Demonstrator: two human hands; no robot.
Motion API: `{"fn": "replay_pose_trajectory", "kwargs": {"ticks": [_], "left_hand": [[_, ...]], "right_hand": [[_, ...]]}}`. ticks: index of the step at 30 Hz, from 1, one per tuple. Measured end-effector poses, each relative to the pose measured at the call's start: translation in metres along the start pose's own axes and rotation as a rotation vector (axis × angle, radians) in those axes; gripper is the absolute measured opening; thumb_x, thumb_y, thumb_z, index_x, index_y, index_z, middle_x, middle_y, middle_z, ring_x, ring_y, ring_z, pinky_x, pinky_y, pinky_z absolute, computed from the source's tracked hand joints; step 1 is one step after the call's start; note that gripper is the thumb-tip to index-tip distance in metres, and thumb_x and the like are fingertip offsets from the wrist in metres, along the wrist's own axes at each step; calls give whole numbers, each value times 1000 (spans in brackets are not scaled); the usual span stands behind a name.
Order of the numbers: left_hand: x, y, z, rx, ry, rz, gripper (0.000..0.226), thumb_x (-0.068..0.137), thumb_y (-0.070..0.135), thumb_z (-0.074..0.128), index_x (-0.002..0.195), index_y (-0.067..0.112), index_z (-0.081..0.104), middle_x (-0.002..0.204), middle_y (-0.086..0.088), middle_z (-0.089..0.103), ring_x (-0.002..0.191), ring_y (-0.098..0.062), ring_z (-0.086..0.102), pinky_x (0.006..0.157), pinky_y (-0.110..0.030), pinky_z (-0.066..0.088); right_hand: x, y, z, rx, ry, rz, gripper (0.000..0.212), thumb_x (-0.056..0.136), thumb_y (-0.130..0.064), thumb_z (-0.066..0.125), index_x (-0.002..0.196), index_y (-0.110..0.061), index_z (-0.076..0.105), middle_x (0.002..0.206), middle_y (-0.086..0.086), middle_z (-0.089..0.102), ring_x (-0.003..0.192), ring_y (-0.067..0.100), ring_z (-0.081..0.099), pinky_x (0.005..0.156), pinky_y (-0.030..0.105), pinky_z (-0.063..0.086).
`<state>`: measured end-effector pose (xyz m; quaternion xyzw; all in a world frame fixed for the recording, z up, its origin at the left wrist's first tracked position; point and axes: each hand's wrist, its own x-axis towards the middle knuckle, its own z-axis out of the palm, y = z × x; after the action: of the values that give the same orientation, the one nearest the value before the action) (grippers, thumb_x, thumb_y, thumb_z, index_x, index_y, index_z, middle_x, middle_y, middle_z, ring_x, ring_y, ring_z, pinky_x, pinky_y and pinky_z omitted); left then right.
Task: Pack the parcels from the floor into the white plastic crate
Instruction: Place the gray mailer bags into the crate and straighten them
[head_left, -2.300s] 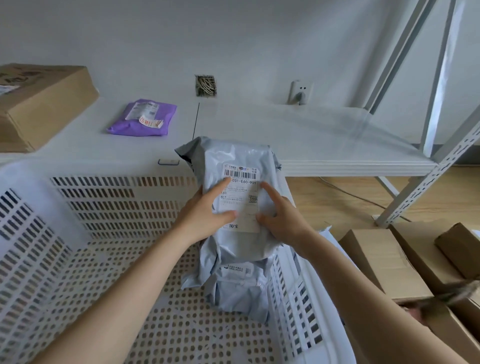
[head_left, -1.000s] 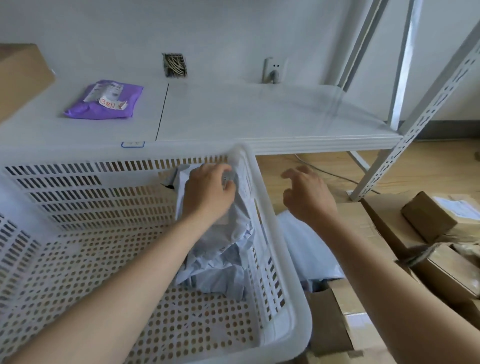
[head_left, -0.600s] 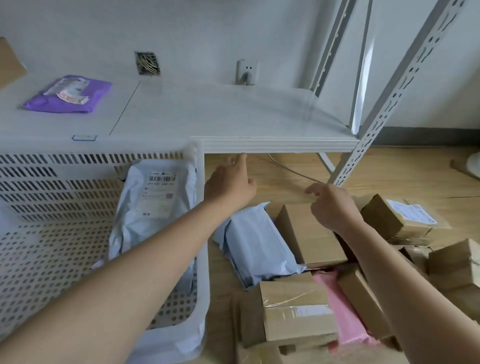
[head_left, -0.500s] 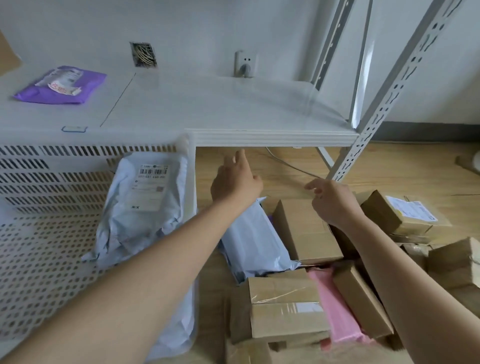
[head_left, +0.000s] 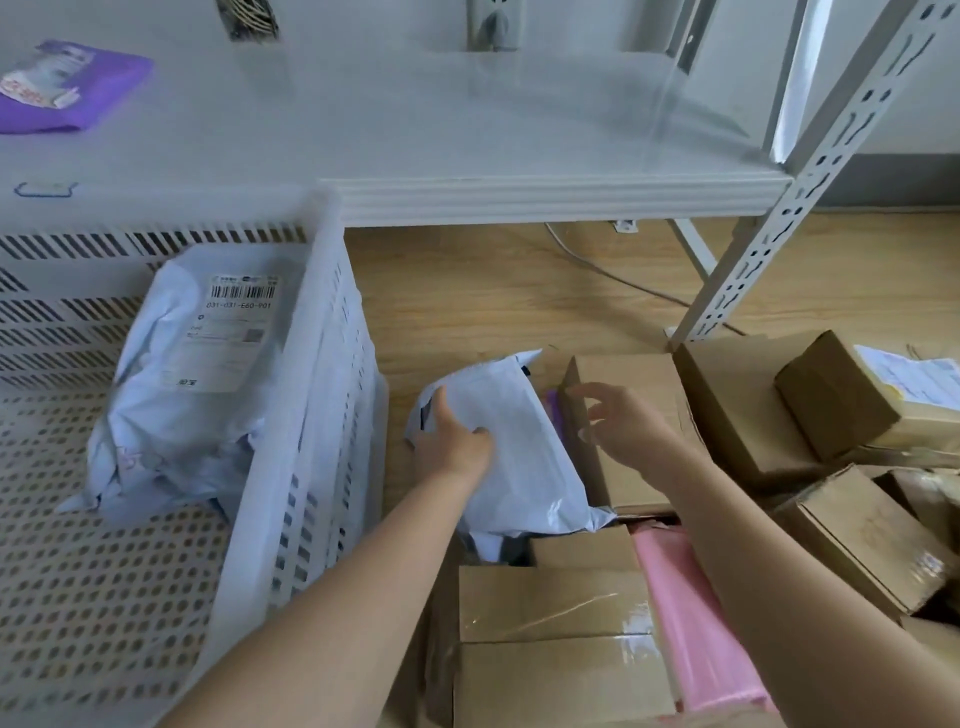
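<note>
The white plastic crate (head_left: 311, 415) stands at the left, with one grey poly-bag parcel (head_left: 192, 384) leaning against its far wall. On the floor just right of the crate lies a second grey poly-bag parcel (head_left: 514, 457). My left hand (head_left: 452, 441) grips its left edge, thumb on top. My right hand (head_left: 618, 421) hovers open over the parcel's right side and a cardboard box (head_left: 623, 395), fingers spread, holding nothing.
Several cardboard boxes (head_left: 550, 639) and a pink mailer (head_left: 696, 623) are piled on the wooden floor at the right. A white shelf (head_left: 519, 156) spans above, its slotted metal post (head_left: 779, 208) standing at the right. A purple mailer (head_left: 67, 88) lies on the shelf.
Both hands let go of the grey parcel in the crate and moved right and down to the floor pile. My left hand has taken hold of the second grey parcel.
</note>
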<state>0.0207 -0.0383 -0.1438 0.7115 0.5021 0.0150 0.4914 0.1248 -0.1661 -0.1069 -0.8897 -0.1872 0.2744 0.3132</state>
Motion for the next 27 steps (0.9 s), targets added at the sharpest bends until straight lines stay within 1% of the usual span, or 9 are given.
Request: {"fn": "replay_pose_trajectory", "kwargs": {"ticks": [2,5,7,12,15,18,21,25,27], "left_hand": [[6,-17,8,-40,-34,-14,74,88,21,47,145,41,4,144,-10,32,99,-23,53,63,-27,42],[15,-29,15,-73,-105,-7,76,88,25,49,143,46,3,139,-10,39,98,-25,54,70,-32,46],[20,-33,18,-53,-156,-24,73,88,30,48,141,51,2,136,-10,42,102,-30,54,78,-36,47],[24,-37,22,-127,-238,-65,68,93,32,44,142,49,0,141,-3,36,78,-10,42,55,-22,33],[23,-32,19,-249,-219,-100,70,92,28,45,142,49,1,142,2,33,84,-13,43,56,-26,35],[15,-22,14,-339,-189,-80,67,92,27,45,142,48,6,139,4,34,77,-7,39,56,-25,33],[0,-3,10,-366,-174,6,67,90,25,45,142,49,9,130,9,34,78,-5,40,56,-24,31],[-24,18,0,-267,-156,196,65,90,26,44,142,49,12,145,4,29,90,-11,40,64,-24,33],[-37,27,-7,-258,-140,277,65,89,26,45,141,49,14,150,5,23,95,-12,38,71,-23,33]], "right_hand": [[8,7,10,175,-72,50,47,81,6,52,121,-19,60,84,2,57,85,20,54,83,31,48],[16,17,26,349,-181,70,49,82,11,51,120,-19,62,113,21,57,92,27,54,96,38,44],[20,24,36,319,-208,54,53,83,10,48,124,-23,58,127,18,53,95,23,53,93,34,45],[25,35,52,411,-298,143,61,86,4,43,126,-41,50,128,6,51,113,32,55,100,45,43],[25,36,51,510,-302,122,62,87,9,40,129,-36,48,120,7,57,105,27,59,94,40,48],[22,29,41,575,-276,70,64,88,11,39,136,-31,41,103,-2,61,90,16,61,82,28,49],[11,20,22,598,-215,10,65,90,8,38,130,-43,40,105,-2,63,92,13,61,81,25,48],[-22,6,-6,586,-114,-57,67,91,4,42,115,-58,42,117,0,61,99,15,60,90,34,48],[-39,-2,-16,597,-66,-108,68,91,4,43,112,-61,40,116,2,62,96,15,61,88,32,48]]}}
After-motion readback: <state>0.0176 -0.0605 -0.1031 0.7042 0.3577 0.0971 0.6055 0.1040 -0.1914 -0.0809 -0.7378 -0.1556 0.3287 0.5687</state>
